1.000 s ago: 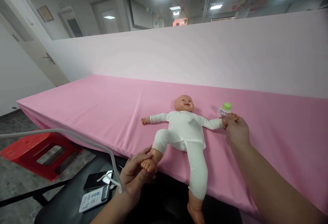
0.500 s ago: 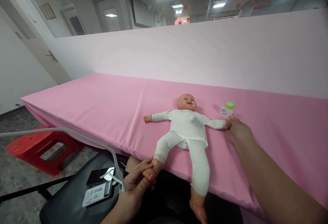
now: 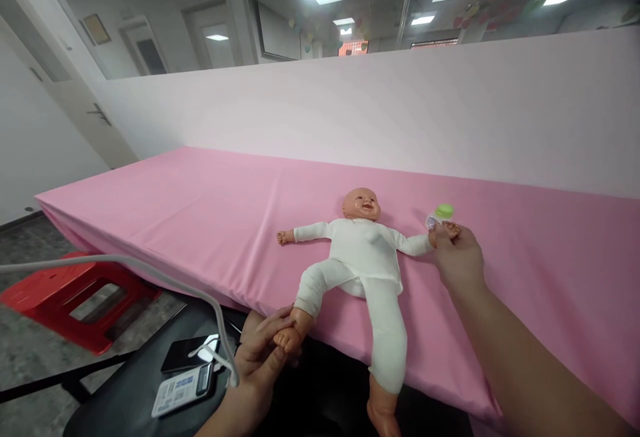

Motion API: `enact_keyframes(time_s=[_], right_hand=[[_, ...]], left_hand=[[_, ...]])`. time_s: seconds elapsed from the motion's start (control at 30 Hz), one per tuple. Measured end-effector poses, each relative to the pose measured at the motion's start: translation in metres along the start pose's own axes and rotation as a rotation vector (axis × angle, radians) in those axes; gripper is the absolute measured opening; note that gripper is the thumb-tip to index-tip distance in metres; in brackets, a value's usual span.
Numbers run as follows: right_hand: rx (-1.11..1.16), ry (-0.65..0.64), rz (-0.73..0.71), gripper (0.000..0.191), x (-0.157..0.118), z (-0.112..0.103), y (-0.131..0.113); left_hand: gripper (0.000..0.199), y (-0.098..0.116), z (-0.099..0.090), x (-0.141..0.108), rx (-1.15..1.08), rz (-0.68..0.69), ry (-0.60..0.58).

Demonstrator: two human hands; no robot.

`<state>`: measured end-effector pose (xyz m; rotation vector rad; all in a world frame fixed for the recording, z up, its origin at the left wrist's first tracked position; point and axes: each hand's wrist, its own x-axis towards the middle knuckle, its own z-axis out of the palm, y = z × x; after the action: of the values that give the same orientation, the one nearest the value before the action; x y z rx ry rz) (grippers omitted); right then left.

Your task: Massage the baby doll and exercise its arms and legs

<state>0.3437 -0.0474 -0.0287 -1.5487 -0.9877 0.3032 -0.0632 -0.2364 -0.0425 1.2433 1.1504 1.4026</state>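
A baby doll in a white top and white trousers lies face up on the pink cloth, its legs toward me. My left hand is closed around the doll's bare foot on the left, just past the table's edge. With thumb and fingers, my right hand grips the doll's hand on the right, and that arm is stretched out sideways. Right behind my right hand stands a small bottle with a green cap, its lower part partly hidden by my fingers. The doll's other leg hangs over the front edge.
At the lower left, a black chair bears a dark phone and a pale labelled device. A white cable runs across to my left wrist. Beyond stands a red stool. A white wall with glass above backs the table.
My right hand has lifted the doll's hand slightly and shifted it a little left, now overlapping the bottle. My left hand keeps its hold on the foot. The view has tilted slightly.
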Motion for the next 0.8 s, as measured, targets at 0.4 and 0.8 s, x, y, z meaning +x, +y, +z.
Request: enact_keyframes(time_s=[0.4, 0.8], right_hand=[[-0.118, -0.382, -0.686, 0.033, -0.064, 0.022, -0.054], [-0.276, -0.552, -0.963, 0.042, -0.063, 0.030, -0.059]], left_hand=[[0.037, 0.026, 0.038, 0.047, -0.057, 0.126, -0.026], [0.028, 0.050, 0.074, 0.078, -0.096, 0.179, -0.178]])
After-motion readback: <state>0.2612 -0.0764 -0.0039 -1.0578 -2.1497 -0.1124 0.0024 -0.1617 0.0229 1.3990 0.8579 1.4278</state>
